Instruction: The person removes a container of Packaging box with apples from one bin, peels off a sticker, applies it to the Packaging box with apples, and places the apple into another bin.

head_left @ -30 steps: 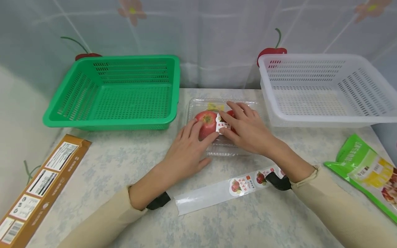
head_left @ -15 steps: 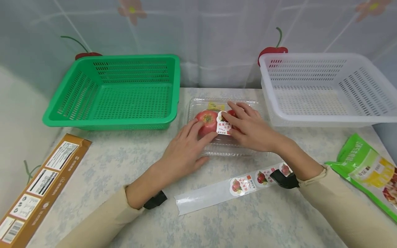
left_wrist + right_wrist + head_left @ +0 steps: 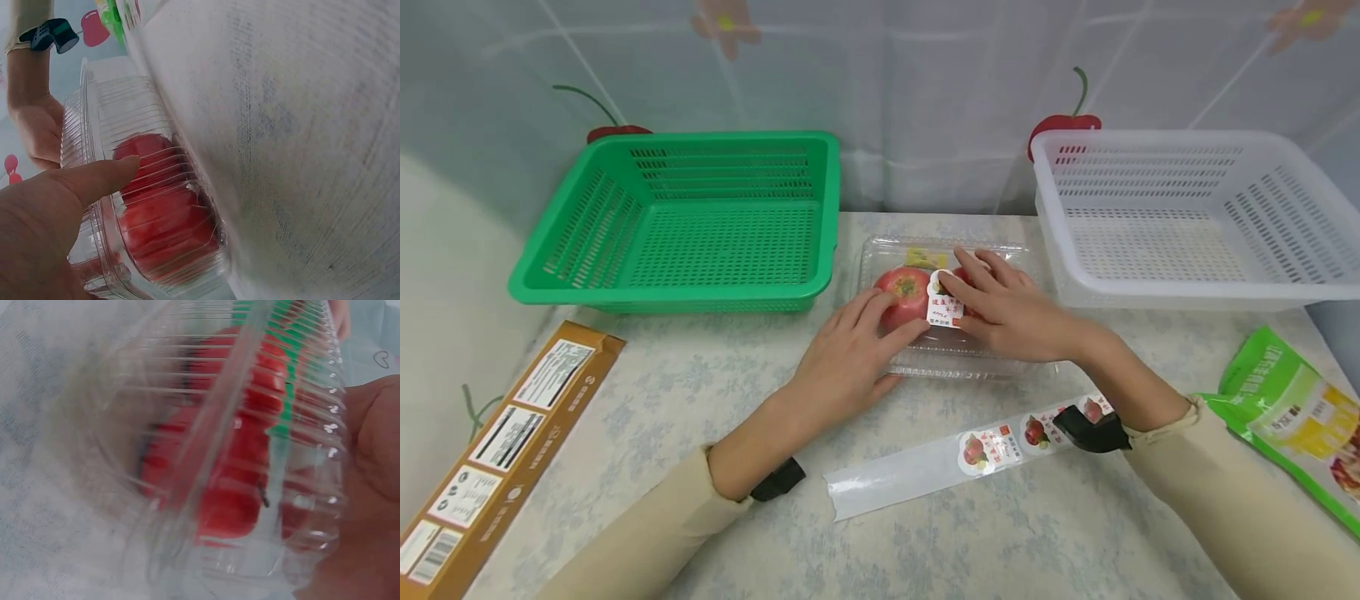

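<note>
Both hands up on the box; I read this as the sticking-down stage. The clear box (image 3: 955, 344) sits on the worktop (image 3: 715, 367), toward its far edge, between the green basket (image 3: 673, 302) and the white basket (image 3: 1195, 290). Apples (image 3: 901, 307) are already inside, and the lid looks shut, though I can't check every edge from here.

Label (image 3: 943, 310) lies on top of the lid, over the apples, printed side up. Left hand (image 3: 838, 362): fingers spread and a bit bent over the near left part of the box, thumb tip at the label's lower left corner; I'd say it steadies rather than grips. Right hand (image 3: 1018, 315): fingers loosely spread, one tip on the upper part of the label, thumb by its lower right; no grip that I can see. My wrist views show the box's sides and the apples, not the label, so I can't tell whether its edges are flat.

Done, by my read: apples packed, label placed. Left: probably a last press along the label, then letting go. The backing strip (image 3: 917, 473) lies nearer me, bare at its left end, with more stickers (image 3: 988, 450) toward the right. Carton (image 3: 512, 450) at far left and pouch (image 3: 1292, 417) at far right look uninvolved.
</note>
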{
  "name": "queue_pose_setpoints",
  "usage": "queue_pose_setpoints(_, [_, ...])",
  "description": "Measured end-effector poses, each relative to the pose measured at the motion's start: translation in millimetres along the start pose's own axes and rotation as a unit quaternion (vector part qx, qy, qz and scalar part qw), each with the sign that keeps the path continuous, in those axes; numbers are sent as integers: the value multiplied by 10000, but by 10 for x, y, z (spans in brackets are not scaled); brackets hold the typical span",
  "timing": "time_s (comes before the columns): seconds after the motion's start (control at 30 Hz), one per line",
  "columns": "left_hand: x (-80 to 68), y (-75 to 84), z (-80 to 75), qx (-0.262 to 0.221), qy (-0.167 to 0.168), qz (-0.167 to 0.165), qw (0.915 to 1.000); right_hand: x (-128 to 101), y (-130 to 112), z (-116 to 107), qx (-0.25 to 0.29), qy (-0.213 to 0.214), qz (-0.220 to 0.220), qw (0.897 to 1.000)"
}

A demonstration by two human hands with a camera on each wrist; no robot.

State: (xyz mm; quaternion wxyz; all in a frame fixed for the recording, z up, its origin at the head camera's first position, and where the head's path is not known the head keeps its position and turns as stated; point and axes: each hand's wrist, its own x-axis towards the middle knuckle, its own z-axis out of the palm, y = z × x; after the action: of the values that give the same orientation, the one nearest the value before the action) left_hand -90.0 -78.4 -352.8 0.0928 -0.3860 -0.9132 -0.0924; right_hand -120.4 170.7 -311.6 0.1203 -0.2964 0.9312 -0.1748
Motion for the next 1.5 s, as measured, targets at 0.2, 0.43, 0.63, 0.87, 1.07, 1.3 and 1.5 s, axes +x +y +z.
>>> queue_pose_setpoints(0.2, [-9, -4, 12, 40, 26, -27, 10000, 9, 14, 81, -81, 507, -36, 9987])
queue_pose_setpoints(0.43, [-13, 3, 25, -26, 89, -17, 10000, 13, 35, 196, 16, 1643, 9, 9864])
queue_pose_setpoints(0.63, [-9, 4, 27, -83, 34, -29, 10000, -8, 62, 210, 210, 2123, -2, 9770])
queue_pose_setpoints(0.87, [-13, -1, 29, -50, 12, -52, 10000, 34, 9, 206, -851, 1442, 282, 9855])
queue_pose_setpoints(1.07, [-14, 3, 40, -42, -4, -72, 10000, 32, 20, 224, -782, 1674, 185, 9826])
queue_pose_setpoints(1.3, [-14, 12, 31, -65, 19, -68, 10000, 25, 47, 273, -536, 2639, -282, 9626])
queue_pose_setpoints(1.5, [-18, 8, 37, -57, 39, -69, 10000, 25, 80, 300, -315, 3138, -704, 9463])
